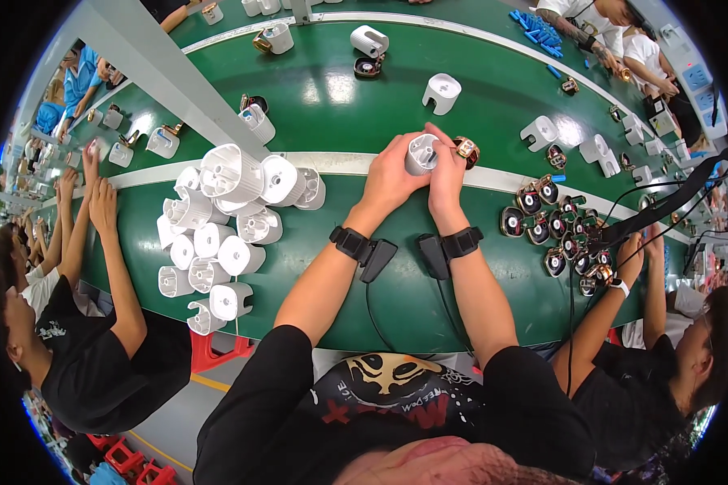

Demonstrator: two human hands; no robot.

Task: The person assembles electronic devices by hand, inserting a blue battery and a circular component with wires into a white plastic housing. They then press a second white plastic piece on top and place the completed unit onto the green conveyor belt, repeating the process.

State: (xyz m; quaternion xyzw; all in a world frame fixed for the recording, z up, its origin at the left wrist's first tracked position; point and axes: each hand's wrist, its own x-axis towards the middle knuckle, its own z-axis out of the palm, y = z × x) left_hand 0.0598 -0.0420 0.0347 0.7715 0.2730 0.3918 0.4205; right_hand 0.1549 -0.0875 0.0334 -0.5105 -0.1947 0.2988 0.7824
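Observation:
Both hands meet around one white plastic housing [420,155], its hollow, ribbed end facing up. My left hand [387,179] is closed round its left side. My right hand [446,179] presses against the right side, with its fingers together. Just beside the right fingers is a round copper-and-black part [466,152]; thin wires seem to run from it toward the housing. Whether the right fingers also grip this part cannot be made out. Another white housing [442,93] stands apart on the green surface beyond my hands.
A heap of white housings [240,256] covers the bench at left. Several small round speaker-like parts [570,234] are grouped at right, near black cables [663,206]. A pale rail [340,164] crosses the green bench [404,291]. A grey post [170,69] slants at upper left. People work on both sides.

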